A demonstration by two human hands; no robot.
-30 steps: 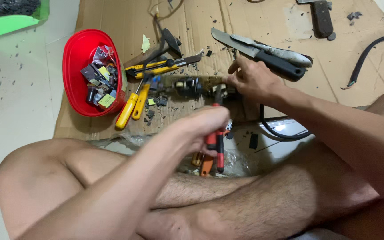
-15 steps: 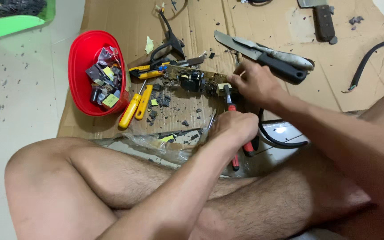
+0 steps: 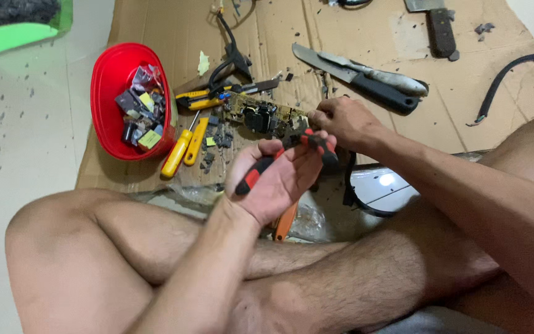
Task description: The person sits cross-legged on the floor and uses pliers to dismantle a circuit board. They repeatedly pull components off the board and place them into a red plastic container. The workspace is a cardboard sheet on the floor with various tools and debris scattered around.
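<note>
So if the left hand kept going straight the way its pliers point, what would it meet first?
Most likely the circuit board: the left hand aims the red-handled pliers up toward it, close to the right hand holding the board. Depth is unclear.

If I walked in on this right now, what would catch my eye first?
Probably the two hands meeting mid-picture: the left hand grips red-and-black-handled pliers, and the right hand pinches the end of a circuit board over the cardboard sheet. Next, the bright red bowl of small parts at left, and the big knife behind the hands.
</note>
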